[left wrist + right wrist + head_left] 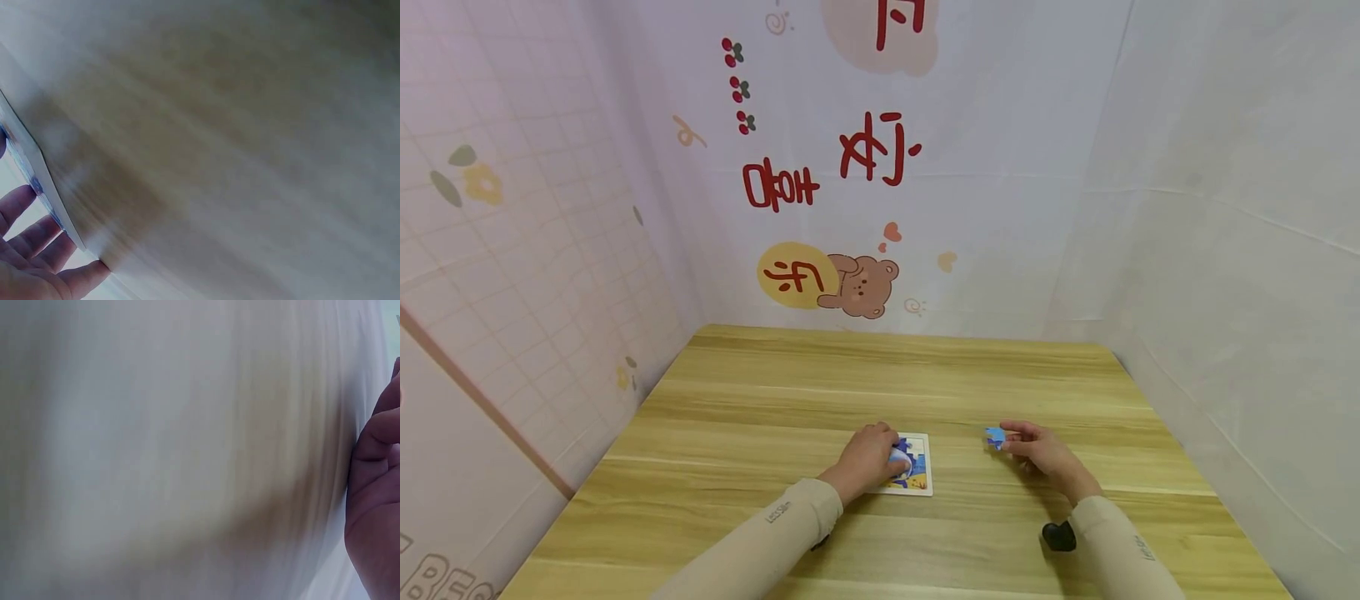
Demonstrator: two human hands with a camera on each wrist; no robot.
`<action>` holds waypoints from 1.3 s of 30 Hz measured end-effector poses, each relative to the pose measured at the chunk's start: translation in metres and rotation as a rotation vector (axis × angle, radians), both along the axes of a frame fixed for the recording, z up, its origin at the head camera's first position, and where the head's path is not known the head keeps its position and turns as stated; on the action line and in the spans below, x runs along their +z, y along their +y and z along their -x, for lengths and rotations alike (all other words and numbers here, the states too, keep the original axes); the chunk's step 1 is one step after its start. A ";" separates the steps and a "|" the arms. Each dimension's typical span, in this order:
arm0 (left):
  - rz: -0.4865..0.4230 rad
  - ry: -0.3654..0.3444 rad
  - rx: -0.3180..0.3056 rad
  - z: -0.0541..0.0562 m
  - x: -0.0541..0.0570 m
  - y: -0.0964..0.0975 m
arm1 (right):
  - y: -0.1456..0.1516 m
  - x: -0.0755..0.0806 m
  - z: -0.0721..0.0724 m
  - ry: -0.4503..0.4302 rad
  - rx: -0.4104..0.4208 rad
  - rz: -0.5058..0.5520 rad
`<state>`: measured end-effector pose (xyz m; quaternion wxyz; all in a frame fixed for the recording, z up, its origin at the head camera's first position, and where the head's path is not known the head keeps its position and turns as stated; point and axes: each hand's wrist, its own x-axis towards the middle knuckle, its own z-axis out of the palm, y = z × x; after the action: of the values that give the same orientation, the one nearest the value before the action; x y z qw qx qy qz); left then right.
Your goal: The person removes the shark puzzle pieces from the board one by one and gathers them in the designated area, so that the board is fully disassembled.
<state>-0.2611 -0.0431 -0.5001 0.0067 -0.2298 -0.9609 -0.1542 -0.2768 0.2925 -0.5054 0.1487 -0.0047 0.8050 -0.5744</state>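
Note:
A small jigsaw puzzle [917, 471] with a white border and a blue, white and orange picture lies on the table. My left hand [869, 458] rests over its left part and hides that side. In the left wrist view, the spread fingers [47, 237] touch the puzzle board [39, 165] along its edge. To the right of the board, my right hand [1041, 454] pinches a blue jigsaw piece [996, 437] between thumb and fingers. The right wrist view catches only part of the right hand [378, 481] at its edge; the piece is out of sight there.
Both hands work over a wood-grain table [775, 375]. A pale printed cloth [1000, 167] hangs behind it, with more cloth at both sides. A black object [1058, 537] sits by the right wrist.

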 end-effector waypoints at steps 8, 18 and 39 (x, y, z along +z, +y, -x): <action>-0.001 0.000 -0.004 -0.002 0.000 0.000 | 0.024 -0.003 -0.005 -0.009 0.000 -0.024; -0.008 -0.003 0.000 -0.002 0.000 0.000 | 0.029 -0.003 -0.006 -0.020 -0.013 -0.036; -0.015 0.005 -0.009 -0.004 0.003 -0.001 | 0.025 -0.004 -0.006 -0.013 -0.034 -0.101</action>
<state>-0.2568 -0.0442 -0.4975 0.0102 -0.2347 -0.9586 -0.1609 -0.2707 0.3174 -0.5094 0.1441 0.0204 0.8318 -0.5357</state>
